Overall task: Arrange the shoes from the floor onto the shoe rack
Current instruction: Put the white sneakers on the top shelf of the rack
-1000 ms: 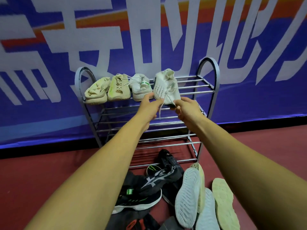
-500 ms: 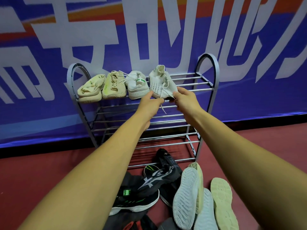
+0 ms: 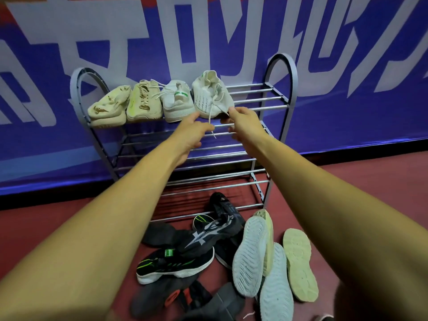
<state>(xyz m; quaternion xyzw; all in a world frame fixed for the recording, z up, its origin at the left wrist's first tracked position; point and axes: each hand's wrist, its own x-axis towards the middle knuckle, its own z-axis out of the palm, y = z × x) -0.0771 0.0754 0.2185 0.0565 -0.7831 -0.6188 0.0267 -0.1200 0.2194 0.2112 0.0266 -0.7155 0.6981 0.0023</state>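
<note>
Top shelf of shoe rack [image 3: 281, 98]: three pale shoes [image 3: 143, 103] in a row at its left end, touching side by side. Next to them the white shoe [image 3: 208, 96] sits on the same shelf, toe over the front bar, one lace dangling below.

Right hand [image 3: 243, 126]: thumb and fingertips pinch the toe's right edge.

Left hand [image 3: 193, 133]: curled fingers meet the toe's left underside (gripping or merely touching, cannot tell).

Red floor [image 3: 46, 228] in front of the rack: heap of black sneakers [image 3: 176, 262], with pale sole-up shoes [image 3: 251, 253] touching them on the right. Blue banner [image 3: 347, 112] behind.
</note>
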